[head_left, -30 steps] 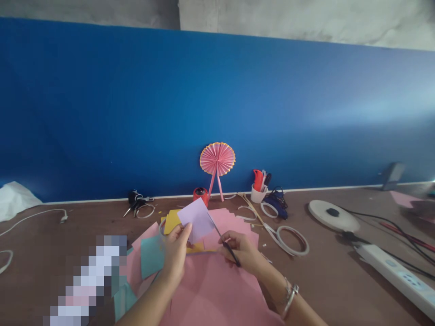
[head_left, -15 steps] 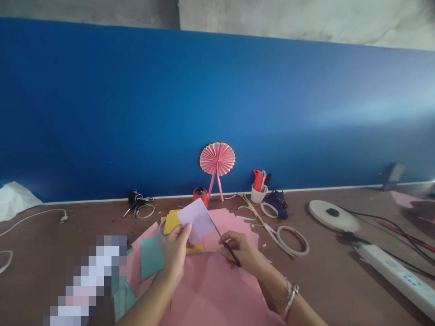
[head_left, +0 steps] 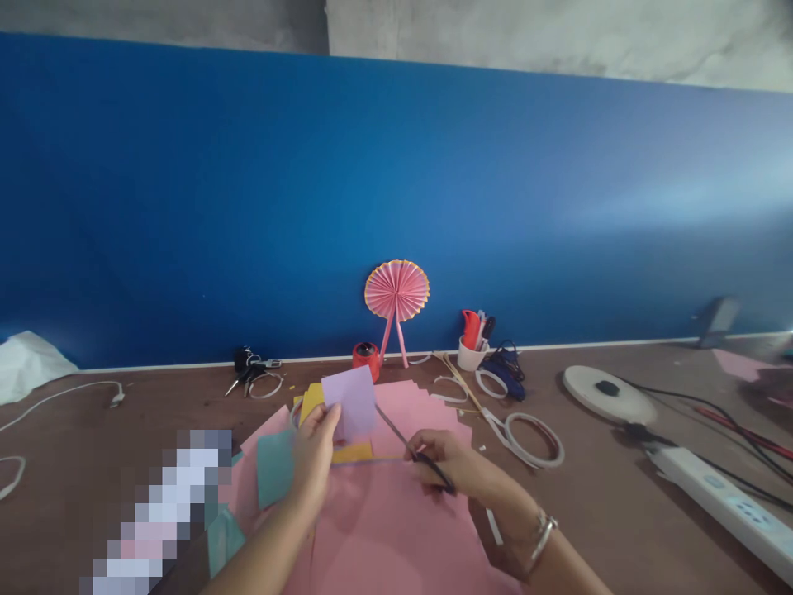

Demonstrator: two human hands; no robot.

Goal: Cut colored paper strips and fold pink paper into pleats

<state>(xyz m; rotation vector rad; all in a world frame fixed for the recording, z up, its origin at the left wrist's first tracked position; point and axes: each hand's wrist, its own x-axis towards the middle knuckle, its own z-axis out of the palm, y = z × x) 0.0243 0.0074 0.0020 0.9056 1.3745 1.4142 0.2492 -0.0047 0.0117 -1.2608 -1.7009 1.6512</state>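
Observation:
My left hand [head_left: 315,457] pinches a small lilac paper [head_left: 352,400] and holds it up over the desk. My right hand [head_left: 455,468] grips black-handled scissors [head_left: 409,446], whose blades point up and left toward the right edge of the lilac paper. Under both hands lies a large pink sheet [head_left: 390,529], with yellow paper [head_left: 322,405] and a teal piece [head_left: 276,467] beside it. A bracelet sits on my right wrist.
A pink paper fan [head_left: 396,291] leans on the blue board. Near it are a red sharpener [head_left: 367,357], a cup of pens [head_left: 472,347], tape rolls [head_left: 531,438], keys [head_left: 251,368], a white round base [head_left: 607,395] and a power strip [head_left: 724,500] at right.
The lilac paper has turned more upright and narrower. My right hand with the scissors has drawn back a little to the right, away from the paper's edge.

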